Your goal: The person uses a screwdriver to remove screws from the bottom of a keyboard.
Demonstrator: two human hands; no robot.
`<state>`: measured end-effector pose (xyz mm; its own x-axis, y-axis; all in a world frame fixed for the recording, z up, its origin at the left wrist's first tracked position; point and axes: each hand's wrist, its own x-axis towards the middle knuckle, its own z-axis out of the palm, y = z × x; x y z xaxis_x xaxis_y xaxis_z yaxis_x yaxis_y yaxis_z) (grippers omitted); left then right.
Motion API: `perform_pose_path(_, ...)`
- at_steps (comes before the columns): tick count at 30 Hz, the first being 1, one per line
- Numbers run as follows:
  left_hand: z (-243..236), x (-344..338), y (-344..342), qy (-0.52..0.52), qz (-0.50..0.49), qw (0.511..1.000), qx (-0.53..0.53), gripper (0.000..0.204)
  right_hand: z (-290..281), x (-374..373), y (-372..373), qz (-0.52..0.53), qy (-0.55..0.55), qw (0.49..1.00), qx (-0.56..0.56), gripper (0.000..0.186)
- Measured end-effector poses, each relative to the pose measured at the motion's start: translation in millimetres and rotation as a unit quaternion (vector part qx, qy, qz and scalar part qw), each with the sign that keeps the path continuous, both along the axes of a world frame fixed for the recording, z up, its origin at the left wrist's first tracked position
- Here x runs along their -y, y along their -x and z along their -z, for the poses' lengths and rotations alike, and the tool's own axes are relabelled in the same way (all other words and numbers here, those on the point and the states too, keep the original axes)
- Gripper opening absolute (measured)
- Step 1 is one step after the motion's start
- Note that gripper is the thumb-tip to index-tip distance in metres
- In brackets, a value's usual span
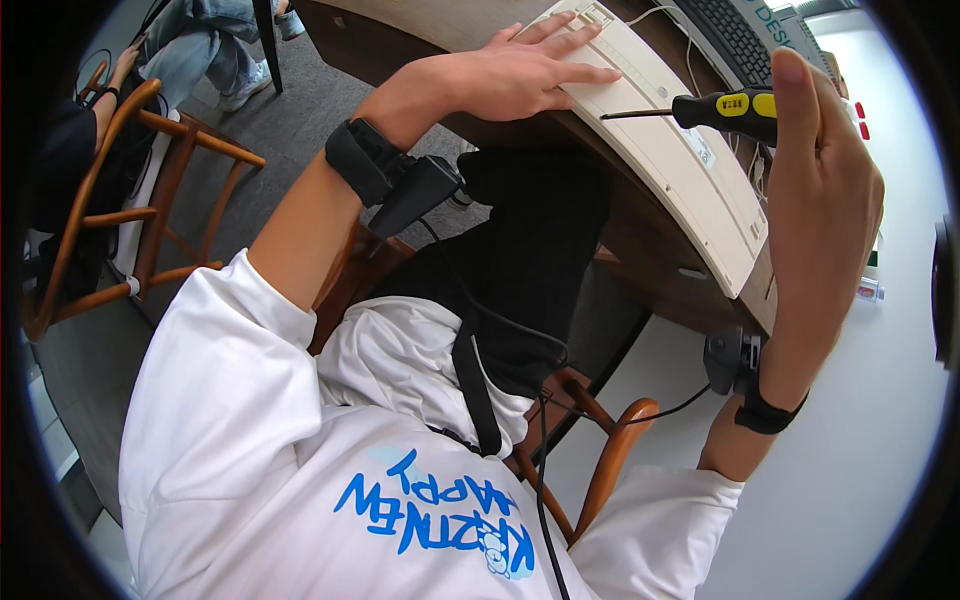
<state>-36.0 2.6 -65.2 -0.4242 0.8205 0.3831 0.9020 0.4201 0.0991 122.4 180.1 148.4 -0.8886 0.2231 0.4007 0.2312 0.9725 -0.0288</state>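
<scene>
A long beige keyboard (655, 150), apparently lying underside up, rests along the near edge of the brown desk. My left hand (510, 80) lies on its left part with the fingers spread and the palm near the edge. Over the keyboard's right side, my right hand (825, 190) is closed around the black and yellow handle of a screwdriver (725, 108). The thin shaft points left, its tip close to the left fingers. Whether the tip touches the keyboard, I cannot tell. The right fingers are partly hidden behind the hand.
Behind the beige keyboard are a black keyboard (735, 40) and loose cables. Dark devices are strapped to both my wrists, with cords running down. A wooden chair (150, 200) and a seated person in jeans are at the left. A white wall (860, 480) borders the right side.
</scene>
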Motion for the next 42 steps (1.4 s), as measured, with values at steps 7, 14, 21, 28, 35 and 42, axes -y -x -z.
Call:
perform_pose_path(7,-15,0,0,-0.009,0.021,1.0,0.003,0.051,2,3,-13,-0.161,0.095,0.982,-0.034,0.06)
perform_pose_path(14,-3,2,0,0.001,0.007,1.0,0.015,0.052,-1,10,-7,0.009,-0.047,0.999,-0.02,0.058)
perform_pose_path(21,-19,-1,-10,0.038,-0.018,0.997,0.061,0.053,4,0,-18,-0.139,0.062,0.988,-0.018,0.048)
perform_pose_path(28,-16,1,-8,0.019,-0.015,0.997,0.072,0.053,-3,19,-17,-0.11,0.073,0.991,0.019,0.042)
perform_pose_path(35,-19,0,-10,0.024,-0.015,0.997,0.067,0.053,5,8,-18,-0.15,0.04,0.987,-0.041,0.044)
perform_pose_path(42,-20,-1,-12,0.038,-0.028,0.996,0.074,0.051,5,8,-16,-0.135,0.028,0.99,-0.036,0.044)
